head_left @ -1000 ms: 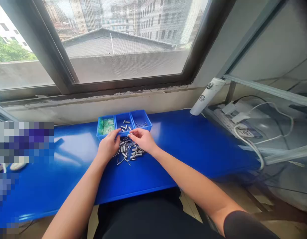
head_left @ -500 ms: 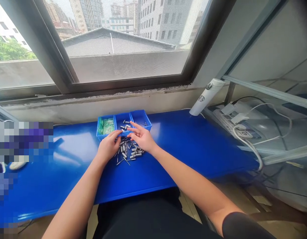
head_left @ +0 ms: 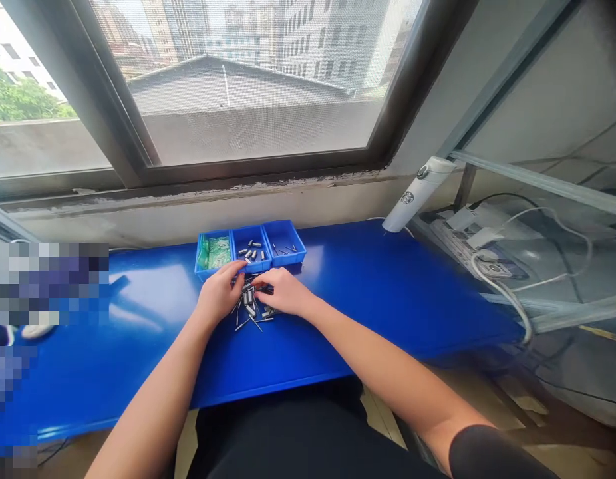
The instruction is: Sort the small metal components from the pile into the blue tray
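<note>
A loose pile of small metal cylinders and thin metal pins (head_left: 249, 306) lies on the blue table in front of a blue three-part bin (head_left: 218, 272). My left hand (head_left: 219, 291) is at the left of the pile, close to the bin's front wall. Its fingers are curled, and what they hold, if anything, is hidden. Over the right part of the pile is my right hand (head_left: 283, 293), bent downward, with a gap between thumb and forefinger at the pieces. The middle compartment contains several short cylinders (head_left: 253, 254); the right one has a few thin pins (head_left: 287, 249).
Green plastic packaging (head_left: 218, 253) fills the bin's left compartment. A white bottle (head_left: 415, 196) stands at the table's back right, near cables and a power strip (head_left: 487, 256) beyond the table's edge. The window ledge (head_left: 188, 206) runs behind; a blurred-out patch covers the far left.
My right hand has dropped from above the bin's middle compartment, fingers spread, down to the pile. My left hand has stayed almost in place.
</note>
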### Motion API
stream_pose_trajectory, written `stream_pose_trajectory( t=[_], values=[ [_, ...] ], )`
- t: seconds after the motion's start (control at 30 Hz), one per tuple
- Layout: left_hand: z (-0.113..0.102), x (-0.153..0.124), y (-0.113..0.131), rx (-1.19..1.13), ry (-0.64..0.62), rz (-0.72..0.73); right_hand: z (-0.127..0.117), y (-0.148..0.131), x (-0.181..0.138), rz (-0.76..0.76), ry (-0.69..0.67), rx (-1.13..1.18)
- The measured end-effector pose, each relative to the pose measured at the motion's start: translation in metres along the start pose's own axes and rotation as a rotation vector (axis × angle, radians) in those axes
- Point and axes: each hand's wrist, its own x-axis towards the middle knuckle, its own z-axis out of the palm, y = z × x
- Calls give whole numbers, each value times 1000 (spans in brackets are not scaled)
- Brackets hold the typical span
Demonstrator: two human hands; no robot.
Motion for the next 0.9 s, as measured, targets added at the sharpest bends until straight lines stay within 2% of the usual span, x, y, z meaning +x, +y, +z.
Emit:
stream_pose_trajectory(
  t=[0.1,0.2,0.3,0.4,0.63,0.9],
  values=[
    [0,0,3,-30,11,-5,3,2,0,-26,-51,-55],
    [-2,0,6,-51,81,-2,6,5,0,-37,-67,-84],
    [-5,0,9,-44,174,-23,6,4,0,-45,-48,-76],
    [-7,0,9,-43,215,-47,2,-2,-1,-99,-23,-31],
    [-3,0,5,-74,169,-39,3,-9,-4,-172,-120,-46],
    [-3,-2,5,-119,133,-53,9,-6,-3,-125,-98,-154]
  ],
)
